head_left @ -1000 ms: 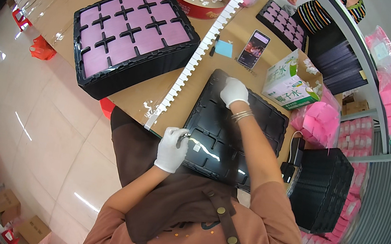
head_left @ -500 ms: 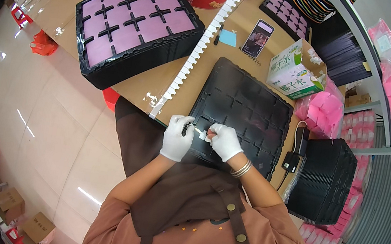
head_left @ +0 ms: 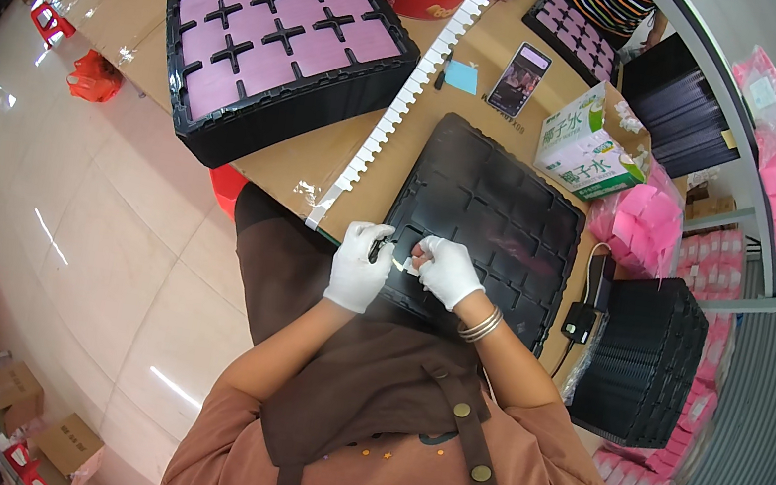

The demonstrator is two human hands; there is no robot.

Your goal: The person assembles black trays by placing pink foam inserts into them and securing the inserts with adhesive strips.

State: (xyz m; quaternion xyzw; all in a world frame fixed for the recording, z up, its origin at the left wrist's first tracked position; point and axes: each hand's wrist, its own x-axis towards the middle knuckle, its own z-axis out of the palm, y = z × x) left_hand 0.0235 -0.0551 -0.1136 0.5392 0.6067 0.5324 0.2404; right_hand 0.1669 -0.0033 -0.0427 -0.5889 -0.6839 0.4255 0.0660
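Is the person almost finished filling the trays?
Not nearly. One black tray on the left is full of pink pieces. Both gloved hands, left hand and right hand, pinch a small white piece over the near tray, whose pockets all look empty.

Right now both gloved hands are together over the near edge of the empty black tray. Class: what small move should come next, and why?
Probably set the small white piece, pinched between the left hand and right hand, down into the nearest compartment of the empty black tray. The hands hover just above its near edge, and every compartment there looks unfilled, unlike the black tray of pink pads farther up the table.
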